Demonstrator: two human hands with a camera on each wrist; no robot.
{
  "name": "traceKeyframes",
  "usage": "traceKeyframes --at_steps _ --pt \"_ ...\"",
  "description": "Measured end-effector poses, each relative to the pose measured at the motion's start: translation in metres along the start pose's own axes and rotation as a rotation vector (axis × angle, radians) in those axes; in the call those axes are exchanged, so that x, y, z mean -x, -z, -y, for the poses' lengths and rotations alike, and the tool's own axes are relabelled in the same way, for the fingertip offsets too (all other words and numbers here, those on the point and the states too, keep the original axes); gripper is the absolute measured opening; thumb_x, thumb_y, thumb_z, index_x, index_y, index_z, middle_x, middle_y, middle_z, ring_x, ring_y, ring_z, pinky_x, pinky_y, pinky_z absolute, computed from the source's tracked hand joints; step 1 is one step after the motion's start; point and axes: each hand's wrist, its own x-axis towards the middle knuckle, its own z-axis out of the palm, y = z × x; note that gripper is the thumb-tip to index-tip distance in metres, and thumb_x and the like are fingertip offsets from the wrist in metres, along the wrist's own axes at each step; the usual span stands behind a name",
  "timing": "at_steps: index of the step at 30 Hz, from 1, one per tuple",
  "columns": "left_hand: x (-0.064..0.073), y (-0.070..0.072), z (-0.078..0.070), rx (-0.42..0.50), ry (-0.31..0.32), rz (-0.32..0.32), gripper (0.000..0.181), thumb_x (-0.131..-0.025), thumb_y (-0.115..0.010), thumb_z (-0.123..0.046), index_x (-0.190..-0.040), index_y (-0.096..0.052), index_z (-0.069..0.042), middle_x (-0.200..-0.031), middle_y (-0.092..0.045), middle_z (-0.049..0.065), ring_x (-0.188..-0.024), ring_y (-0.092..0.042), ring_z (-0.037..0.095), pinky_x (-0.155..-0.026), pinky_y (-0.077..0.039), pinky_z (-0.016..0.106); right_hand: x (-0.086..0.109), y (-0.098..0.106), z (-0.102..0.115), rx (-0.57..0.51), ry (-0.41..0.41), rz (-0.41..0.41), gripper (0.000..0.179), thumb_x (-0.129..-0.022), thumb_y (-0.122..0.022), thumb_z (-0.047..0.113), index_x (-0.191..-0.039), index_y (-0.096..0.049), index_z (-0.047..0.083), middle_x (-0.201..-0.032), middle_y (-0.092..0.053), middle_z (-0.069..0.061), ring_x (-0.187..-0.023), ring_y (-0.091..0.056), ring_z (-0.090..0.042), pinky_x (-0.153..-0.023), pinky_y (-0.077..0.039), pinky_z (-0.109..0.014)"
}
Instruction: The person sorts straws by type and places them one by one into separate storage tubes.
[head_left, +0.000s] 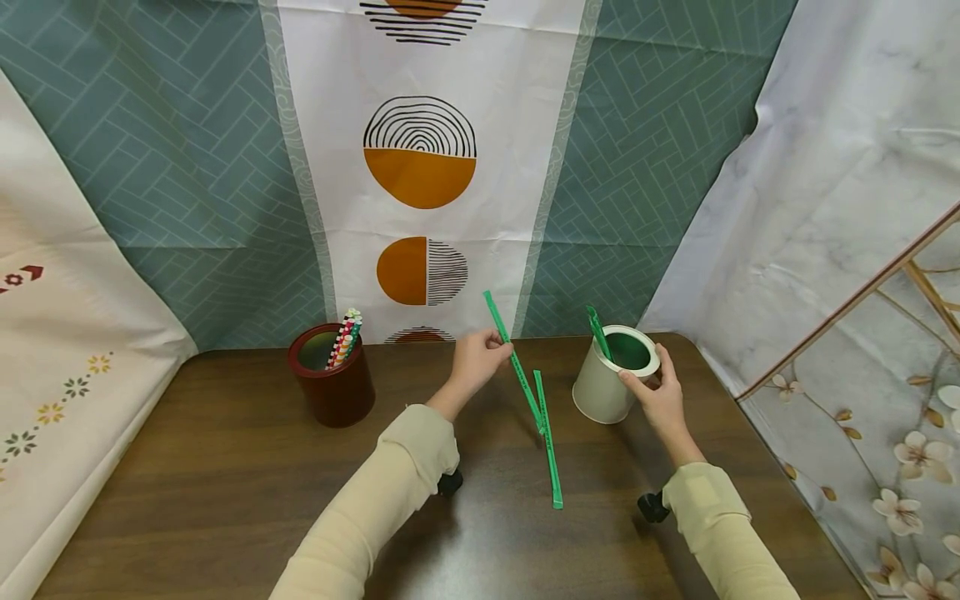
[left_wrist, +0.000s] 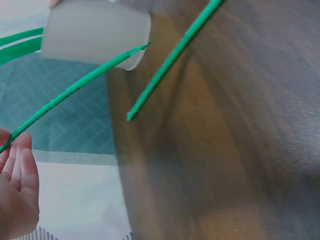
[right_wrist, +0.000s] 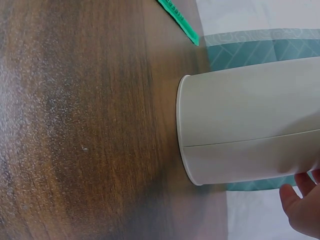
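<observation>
My left hand (head_left: 477,362) pinches a green wrapped straw (head_left: 519,371) near its upper part. It slants down to the right in the head view, its lower end overlapping a second green wrapped straw (head_left: 552,467) that lies on the table. In the left wrist view the held straw (left_wrist: 65,95) crosses in front of the off-white can. My right hand (head_left: 662,402) grips the off-white can (head_left: 597,390) at its rim, thumb in front and fingers round the right side. Green wrapped straws (head_left: 597,333) lean inside that can, and its base stands on the table.
A dark red-brown can (head_left: 337,400) with several colourful patterned straws (head_left: 345,340) stands at the back left. The brown wooden table (head_left: 225,492) ends against a patterned cloth backdrop (head_left: 420,75). Light fabric hangs on both sides.
</observation>
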Motion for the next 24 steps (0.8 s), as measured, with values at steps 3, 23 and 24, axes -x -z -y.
traceKeyframes --at_steps 3,23,24 --pt "-0.003 0.002 -0.009 0.046 -0.011 -0.002 0.011 -0.080 -0.060 -0.015 -0.078 -0.064 -0.005 -0.070 -0.067 0.010 -0.064 -0.065 0.021 -0.052 -0.047 0.021 0.000 0.000 -0.001 0.002 0.010 -0.003 0.078 -0.079 -0.065 0.019 -0.142 -0.018 0.017 -0.134 -0.038 -0.013 -0.089 -0.043 0.000 -0.066 -0.038 -0.004" --pt "-0.015 0.008 -0.060 0.285 -0.066 -0.023 0.013 -0.080 -0.063 -0.018 -0.081 -0.066 -0.006 -0.070 -0.066 0.010 -0.055 -0.058 0.007 -0.053 -0.048 0.022 0.013 -0.001 0.029 -0.014 -0.024 -0.005 0.076 -0.080 -0.063 0.012 -0.141 -0.019 0.010 -0.137 -0.035 -0.017 -0.089 -0.042 -0.003 -0.066 -0.036 -0.003" --pt "-0.016 0.008 -0.062 0.291 -0.065 -0.033 0.013 -0.081 -0.062 -0.018 -0.082 -0.066 -0.006 -0.071 -0.066 0.009 -0.056 -0.058 0.008 -0.052 -0.046 0.020 0.013 -0.001 0.031 -0.013 -0.023 -0.005 0.075 -0.080 -0.062 0.012 -0.141 -0.018 0.010 -0.137 -0.035 -0.017 -0.091 -0.042 -0.004 -0.067 -0.036 -0.002"
